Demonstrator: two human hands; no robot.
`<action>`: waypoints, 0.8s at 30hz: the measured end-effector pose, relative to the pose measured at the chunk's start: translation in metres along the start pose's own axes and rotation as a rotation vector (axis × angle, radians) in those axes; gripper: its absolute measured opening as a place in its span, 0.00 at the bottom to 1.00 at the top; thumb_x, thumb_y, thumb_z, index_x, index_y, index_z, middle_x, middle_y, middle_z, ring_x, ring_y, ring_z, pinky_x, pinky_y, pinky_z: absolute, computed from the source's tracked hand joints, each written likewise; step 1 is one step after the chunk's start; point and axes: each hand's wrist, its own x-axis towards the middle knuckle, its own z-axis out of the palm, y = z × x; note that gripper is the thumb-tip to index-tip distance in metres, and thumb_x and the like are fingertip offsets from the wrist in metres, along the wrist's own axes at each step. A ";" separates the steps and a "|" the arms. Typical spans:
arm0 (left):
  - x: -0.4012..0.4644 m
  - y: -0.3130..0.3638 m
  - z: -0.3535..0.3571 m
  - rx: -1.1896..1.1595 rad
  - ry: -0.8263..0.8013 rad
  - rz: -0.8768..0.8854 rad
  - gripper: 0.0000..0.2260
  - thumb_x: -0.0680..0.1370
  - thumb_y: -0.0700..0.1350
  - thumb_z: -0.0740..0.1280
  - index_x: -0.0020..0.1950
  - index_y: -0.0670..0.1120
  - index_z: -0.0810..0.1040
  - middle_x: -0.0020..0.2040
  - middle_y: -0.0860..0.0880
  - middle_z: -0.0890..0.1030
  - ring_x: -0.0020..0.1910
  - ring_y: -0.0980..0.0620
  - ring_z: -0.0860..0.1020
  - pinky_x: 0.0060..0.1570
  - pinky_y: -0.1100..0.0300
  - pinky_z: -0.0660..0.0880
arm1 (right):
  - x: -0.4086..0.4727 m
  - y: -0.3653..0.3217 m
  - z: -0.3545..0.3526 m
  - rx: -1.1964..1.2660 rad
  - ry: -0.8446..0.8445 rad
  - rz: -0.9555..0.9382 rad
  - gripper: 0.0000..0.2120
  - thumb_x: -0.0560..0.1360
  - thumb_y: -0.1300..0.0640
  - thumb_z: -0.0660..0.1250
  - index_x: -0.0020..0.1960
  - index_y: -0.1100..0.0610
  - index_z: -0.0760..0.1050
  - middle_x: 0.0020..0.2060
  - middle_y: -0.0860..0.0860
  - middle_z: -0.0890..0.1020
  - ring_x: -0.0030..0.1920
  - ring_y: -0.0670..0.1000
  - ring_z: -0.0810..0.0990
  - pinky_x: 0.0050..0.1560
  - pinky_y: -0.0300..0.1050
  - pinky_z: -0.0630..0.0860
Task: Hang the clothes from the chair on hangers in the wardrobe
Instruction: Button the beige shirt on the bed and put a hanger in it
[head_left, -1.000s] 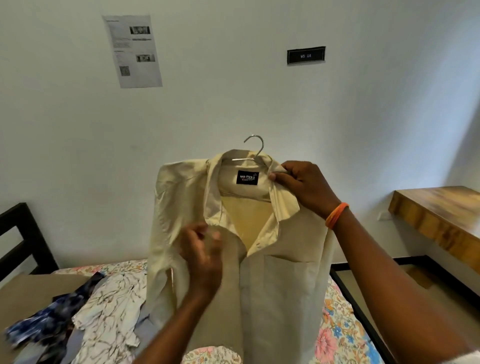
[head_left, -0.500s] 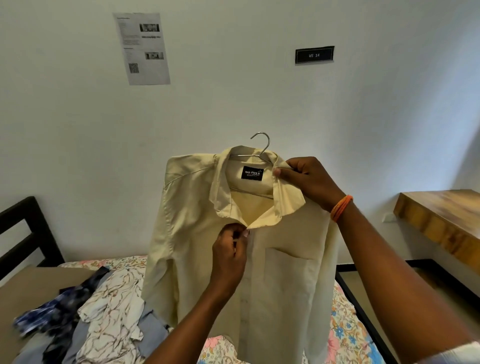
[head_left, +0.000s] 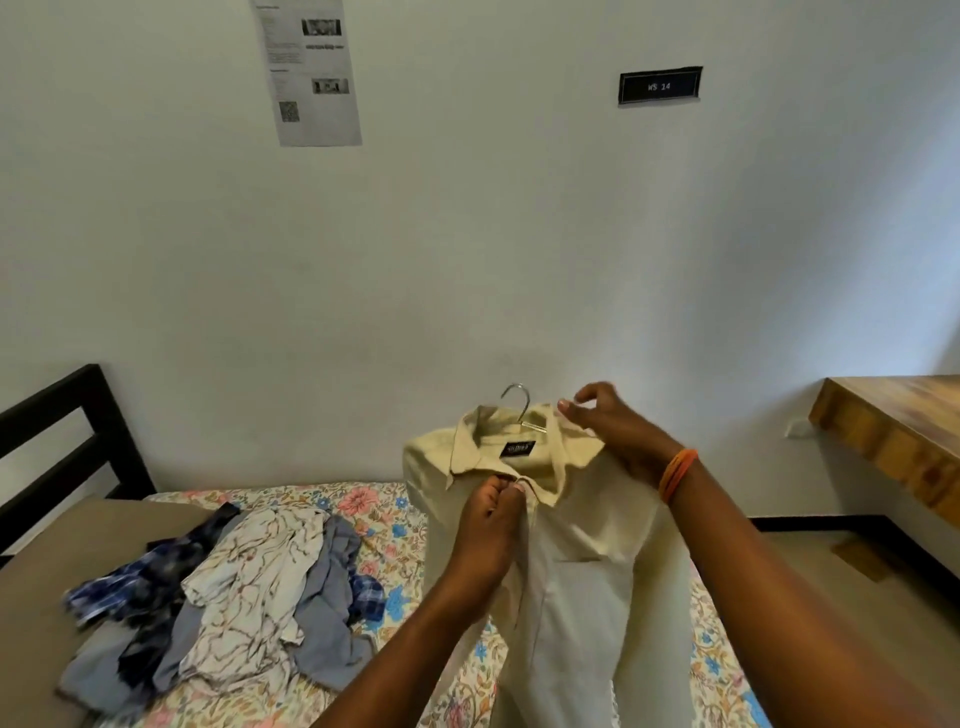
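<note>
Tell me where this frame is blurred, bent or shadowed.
Head view: the wall sign reads sharp, while the poster text is too soft to read; the bed frame and desk edges bow outward, wide-angle distortion; light is soft and even, with a faint shadow in the right wall corner; the left hand at the shirt collar looks slightly smeared.

Pale white plaster wall (head_left: 467, 260) across most of the frame; printed paper sheet (head_left: 307, 73) upper left, small black nameplate (head_left: 660, 86) upper right; black metal bed frame (head_left: 67, 431) left edge; brown wooden desk (head_left: 904, 436) at right
</note>
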 end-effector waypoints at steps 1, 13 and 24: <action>0.000 -0.002 -0.002 -0.002 0.042 -0.022 0.14 0.77 0.52 0.62 0.44 0.41 0.77 0.38 0.45 0.80 0.39 0.49 0.78 0.40 0.54 0.74 | -0.009 0.007 0.012 0.074 -0.045 0.023 0.18 0.76 0.48 0.70 0.57 0.55 0.67 0.50 0.54 0.77 0.43 0.48 0.78 0.41 0.42 0.76; -0.006 0.001 -0.023 0.102 0.004 -0.006 0.11 0.72 0.57 0.65 0.39 0.50 0.78 0.38 0.48 0.79 0.40 0.50 0.77 0.40 0.51 0.74 | -0.055 0.036 0.047 -0.250 -0.094 -0.254 0.11 0.61 0.47 0.82 0.40 0.50 0.86 0.58 0.44 0.75 0.56 0.39 0.76 0.56 0.39 0.75; -0.014 0.008 -0.024 -0.052 0.048 -0.092 0.09 0.83 0.43 0.61 0.51 0.42 0.79 0.40 0.43 0.80 0.37 0.48 0.79 0.35 0.57 0.79 | -0.057 0.038 0.056 -0.211 -0.097 -0.331 0.14 0.71 0.44 0.72 0.46 0.54 0.86 0.59 0.37 0.73 0.58 0.40 0.75 0.58 0.48 0.79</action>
